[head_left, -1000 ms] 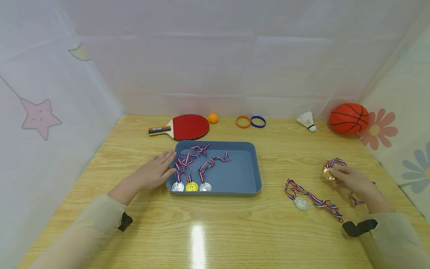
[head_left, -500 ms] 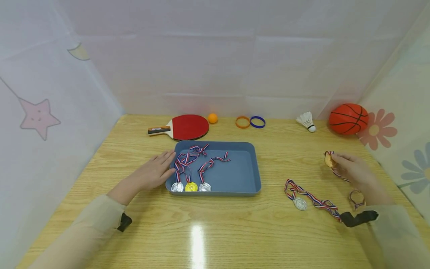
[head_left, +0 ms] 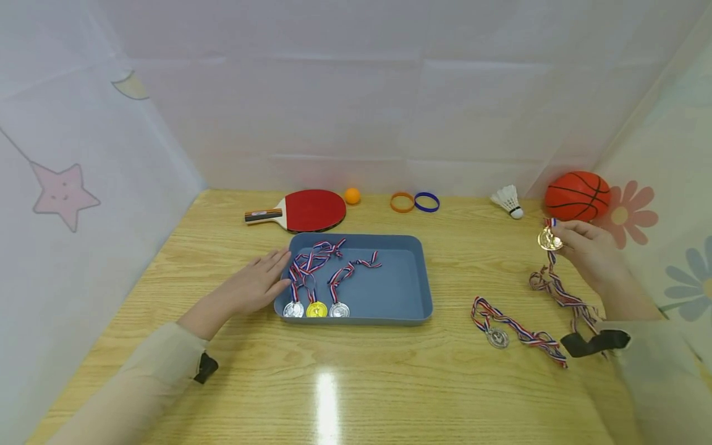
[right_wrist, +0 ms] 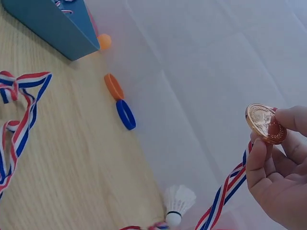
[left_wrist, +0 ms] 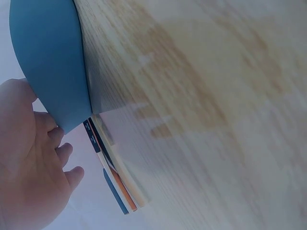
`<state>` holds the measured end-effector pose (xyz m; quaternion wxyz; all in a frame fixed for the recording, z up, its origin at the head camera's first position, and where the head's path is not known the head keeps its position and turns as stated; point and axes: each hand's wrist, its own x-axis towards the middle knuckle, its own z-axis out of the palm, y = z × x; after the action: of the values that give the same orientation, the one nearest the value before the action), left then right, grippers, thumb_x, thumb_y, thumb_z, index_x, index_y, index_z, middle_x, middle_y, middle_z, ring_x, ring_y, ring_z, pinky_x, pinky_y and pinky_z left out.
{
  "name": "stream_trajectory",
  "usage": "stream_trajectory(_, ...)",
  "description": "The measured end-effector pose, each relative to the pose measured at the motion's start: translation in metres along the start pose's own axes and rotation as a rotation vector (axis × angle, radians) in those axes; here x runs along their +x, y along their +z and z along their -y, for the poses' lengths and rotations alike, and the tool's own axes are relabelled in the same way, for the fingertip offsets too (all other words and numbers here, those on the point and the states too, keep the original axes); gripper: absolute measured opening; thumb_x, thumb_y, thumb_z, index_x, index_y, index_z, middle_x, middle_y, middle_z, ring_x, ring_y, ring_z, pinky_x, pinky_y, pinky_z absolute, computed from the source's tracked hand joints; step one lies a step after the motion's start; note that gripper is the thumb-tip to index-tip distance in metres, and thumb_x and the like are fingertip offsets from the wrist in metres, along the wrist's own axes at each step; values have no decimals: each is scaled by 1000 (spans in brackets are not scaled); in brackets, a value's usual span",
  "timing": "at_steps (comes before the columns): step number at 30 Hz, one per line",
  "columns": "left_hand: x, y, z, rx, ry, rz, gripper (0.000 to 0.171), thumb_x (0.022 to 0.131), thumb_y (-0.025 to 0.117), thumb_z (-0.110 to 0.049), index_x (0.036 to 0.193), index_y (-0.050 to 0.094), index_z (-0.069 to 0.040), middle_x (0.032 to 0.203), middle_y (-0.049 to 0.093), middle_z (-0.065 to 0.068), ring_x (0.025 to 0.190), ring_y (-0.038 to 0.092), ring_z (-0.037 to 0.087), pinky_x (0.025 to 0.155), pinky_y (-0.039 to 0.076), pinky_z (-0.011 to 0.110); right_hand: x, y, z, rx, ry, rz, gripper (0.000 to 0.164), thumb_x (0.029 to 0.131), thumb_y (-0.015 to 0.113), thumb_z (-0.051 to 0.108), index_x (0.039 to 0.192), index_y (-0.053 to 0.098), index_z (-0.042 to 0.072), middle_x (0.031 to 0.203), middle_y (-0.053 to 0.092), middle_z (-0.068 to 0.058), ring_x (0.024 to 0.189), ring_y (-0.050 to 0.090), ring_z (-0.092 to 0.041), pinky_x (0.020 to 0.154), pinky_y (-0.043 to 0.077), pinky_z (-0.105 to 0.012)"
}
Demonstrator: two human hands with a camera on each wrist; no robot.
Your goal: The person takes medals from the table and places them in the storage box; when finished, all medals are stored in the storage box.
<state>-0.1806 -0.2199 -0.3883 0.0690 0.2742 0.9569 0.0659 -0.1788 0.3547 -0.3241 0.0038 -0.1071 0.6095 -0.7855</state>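
My right hand (head_left: 595, 256) pinches a gold-coloured medal (head_left: 549, 239) between thumb and fingers, raised over the table's right side. Its striped red, white and blue ribbon (right_wrist: 230, 184) trails down beneath it. A silver medal (head_left: 497, 338) with its ribbon lies on the table to the left of that hand. My left hand (head_left: 256, 284) lies with straight fingers against the left side of a blue-grey tray (head_left: 356, 321). Along the tray's front inside edge, at the left, sit a silver medal (head_left: 293, 309), a yellow-gold medal (head_left: 316, 309) and another silver medal (head_left: 339, 310), their ribbons stretching backward.
Behind the tray lie a red table tennis bat (head_left: 316, 211), an orange ball (head_left: 352, 196), an orange wristband (head_left: 402, 202) and a blue wristband (head_left: 426, 201). A shuttlecock (head_left: 507, 201) and a small basketball (head_left: 577, 196) stand at the back right, before a white cloth backdrop (head_left: 356, 111).
My right hand has lifted the gold-coloured medal up and toward the back, drawing its ribbon out below. The left hand and the tray stay in place.
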Motion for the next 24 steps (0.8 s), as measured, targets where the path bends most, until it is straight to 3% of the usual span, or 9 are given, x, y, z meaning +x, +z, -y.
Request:
stream_trajectory(3,-1,0,0,0,3,-3,62,99,35,-34,144,19,4,149,16,20,135,13,39,106,15,53,3,13,11,8,-4,-24,19,93,47,-5,86,64,0,94,59,-3,85,59,-10,72,50,-19)
stream_trajectory(8,-1,0,2,3,6,-7,62,100,35,-35,144,19,4,149,16,20,135,13,38,107,15,52,8,32,26,-103,6,-85,17,93,52,1,84,65,7,110,50,3,86,47,-5,67,44,-15)
stream_trajectory(12,-1,0,2,2,2,-3,62,99,35,-36,144,18,4,149,16,20,135,12,38,107,15,52,13,44,34,-123,-38,-90,16,91,54,1,84,67,7,109,52,4,84,44,-6,62,42,-15)
stream_trajectory(15,-1,0,2,2,1,-2,63,99,35,-36,144,18,4,150,16,20,135,12,38,107,15,52,16,51,41,-178,-47,-107,13,91,56,4,87,68,7,125,46,-3,109,41,-11,73,41,-15)
stream_trajectory(18,-1,0,2,3,0,-3,63,99,36,-36,144,19,3,150,16,19,135,13,38,107,15,52,19,58,48,-315,-33,-160,12,91,58,14,90,69,11,143,31,-2,134,18,-13,96,30,-14)
stream_trajectory(20,-1,0,1,1,0,-3,62,99,36,-36,144,19,3,150,16,19,135,13,38,107,15,52,21,61,52,-369,-30,-199,12,91,59,18,92,70,14,148,26,-1,136,9,-13,104,18,-16)
stream_trajectory(22,-1,0,1,-1,-1,-2,62,99,36,-35,145,19,3,150,16,19,136,12,38,107,15,52,23,64,55,-366,-60,-236,12,90,61,16,92,72,13,145,32,-2,136,13,-13,105,16,-17)
stream_trajectory(24,-1,0,1,-2,-3,0,62,99,36,-35,145,19,3,150,15,19,136,12,37,107,15,52,25,68,56,-309,-107,-257,11,88,63,11,92,73,10,138,40,-2,132,22,-14,102,23,-15)
